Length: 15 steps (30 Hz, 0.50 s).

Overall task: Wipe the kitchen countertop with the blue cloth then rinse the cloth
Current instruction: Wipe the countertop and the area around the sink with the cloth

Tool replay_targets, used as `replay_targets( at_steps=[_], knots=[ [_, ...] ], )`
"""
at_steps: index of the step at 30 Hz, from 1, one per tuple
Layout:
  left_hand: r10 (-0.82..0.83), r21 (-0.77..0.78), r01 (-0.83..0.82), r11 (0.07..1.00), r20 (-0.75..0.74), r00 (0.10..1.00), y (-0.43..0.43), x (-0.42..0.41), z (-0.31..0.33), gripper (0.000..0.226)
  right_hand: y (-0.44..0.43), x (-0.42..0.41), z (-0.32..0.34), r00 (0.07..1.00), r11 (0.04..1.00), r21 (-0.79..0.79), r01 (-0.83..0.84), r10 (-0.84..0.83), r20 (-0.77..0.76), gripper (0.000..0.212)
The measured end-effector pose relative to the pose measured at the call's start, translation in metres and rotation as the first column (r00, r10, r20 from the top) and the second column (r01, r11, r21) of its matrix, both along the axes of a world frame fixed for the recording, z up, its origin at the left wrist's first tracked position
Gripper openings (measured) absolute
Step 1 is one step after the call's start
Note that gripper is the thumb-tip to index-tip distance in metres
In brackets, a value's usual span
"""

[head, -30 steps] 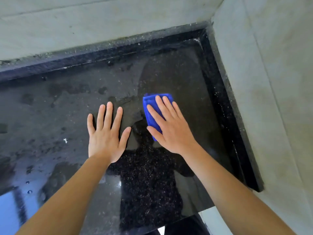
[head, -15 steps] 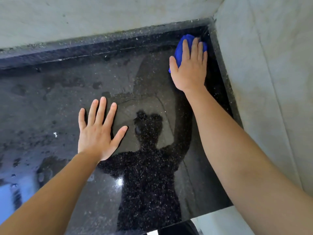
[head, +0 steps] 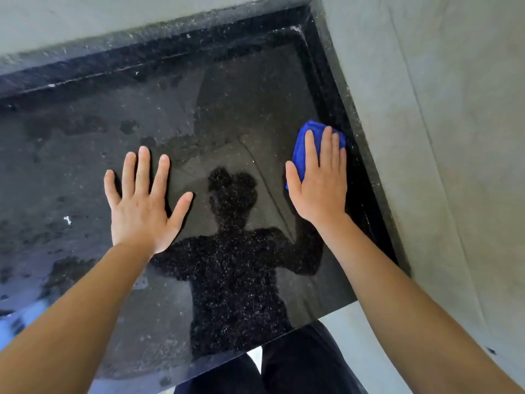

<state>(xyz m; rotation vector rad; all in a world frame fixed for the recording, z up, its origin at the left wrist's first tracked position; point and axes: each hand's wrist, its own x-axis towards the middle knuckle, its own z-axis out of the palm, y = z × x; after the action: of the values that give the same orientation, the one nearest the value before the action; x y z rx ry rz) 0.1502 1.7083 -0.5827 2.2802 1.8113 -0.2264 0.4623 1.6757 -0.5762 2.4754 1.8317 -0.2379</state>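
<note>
The black speckled countertop (head: 233, 115) fills the view, wet and streaked. A folded blue cloth (head: 304, 143) lies flat on it near the right edge. My right hand (head: 321, 183) presses down on the cloth, fingers together and extended, covering most of it. My left hand (head: 142, 203) rests flat on the counter left of centre, fingers spread, holding nothing.
A raised black rim (head: 352, 132) runs along the right and back sides of the counter, meeting pale walls (head: 443, 115). The counter's front edge (head: 326, 317) is near my body. Damp patches and a small white speck (head: 67, 220) mark the left part.
My right hand has slid the cloth from the far right corner back toward me along the right rim. My left hand has stayed flat in place.
</note>
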Motion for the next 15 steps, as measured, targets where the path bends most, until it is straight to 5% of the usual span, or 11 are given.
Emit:
replay_targets(
  at_steps=[6, 11, 13, 15],
  knots=[
    [0.002, 0.021, -0.002, 1.000, 0.005, 1.000, 0.000, -0.001, -0.002, 0.081, 0.158, -0.026, -0.002, 0.989, 0.986, 0.091, 0.139, -0.133, -0.069, 0.081],
    [-0.001, 0.034, 0.000, 0.999, 0.014, 1.000, 0.000, -0.002, -0.005, 0.078, 0.205, -0.065, -0.006, 0.962, 0.957, 0.106, 0.271, -0.265, -0.070, 0.078],
    [-0.007, 0.026, 0.007, 1.000, 0.013, 1.000, 0.001, -0.002, -0.004, 0.077, 0.183, -0.086, -0.002, 0.998, 0.994, 0.100, 0.053, -0.048, -0.043, 0.075],
    [-0.002, 0.026, 0.002, 1.000, 0.011, 1.000, 0.000, -0.002, -0.003, 0.075, 0.146, -0.103, 0.000, 0.937, 0.938, 0.083, -0.336, 0.342, -0.069, 0.072]
  ],
)
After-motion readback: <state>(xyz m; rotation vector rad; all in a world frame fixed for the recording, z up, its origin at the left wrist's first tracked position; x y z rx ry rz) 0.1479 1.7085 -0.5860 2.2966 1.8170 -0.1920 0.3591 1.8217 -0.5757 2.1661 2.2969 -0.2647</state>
